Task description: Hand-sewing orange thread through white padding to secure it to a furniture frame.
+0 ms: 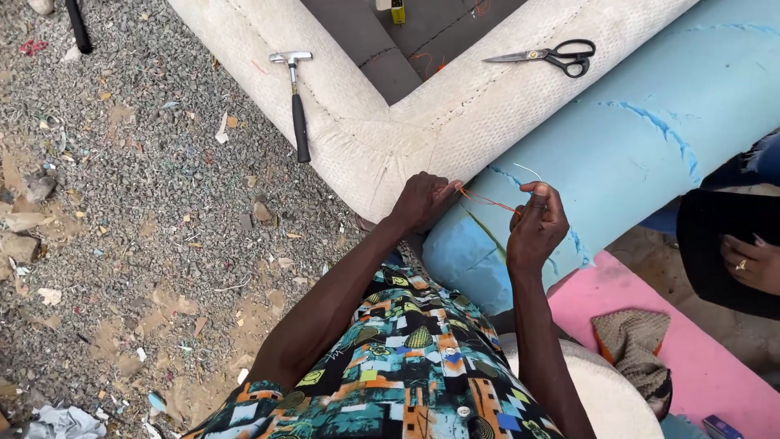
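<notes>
Person stands over a padded furniture frame laid on the ground. Left hand [422, 202] and right hand [536, 223] are raised close together at the frame's corner, an orange thread [487, 199] drawn taut between them. Fingers of each hand are pinched together on the thread, left at one end against the cream fabric, right at the other, where a pale strand curls up above the knuckles. Likely held tight so the thread stays straight for stitching; any needle is too small to tell.

The cream padded frame [455, 114] forms an L, grey cloth showing in its inner angle. A blue foam roll [650, 122] lies against its outer side, just beside the hands. A hammer [297, 106] lies half on the frame's edge, handle pointing down toward the gravel. Black-handled scissors [548, 56] rest on the frame's far arm, within reach but apart from the hands.

Ground is loose grey gravel [146, 203], littered with scraps and sandy patches; outdoor work yard, daylight. A pink foam slab [682, 349] lies lower right with a folded cloth on it. Another person's hand [751, 262], with a ring, shows at the right edge.
</notes>
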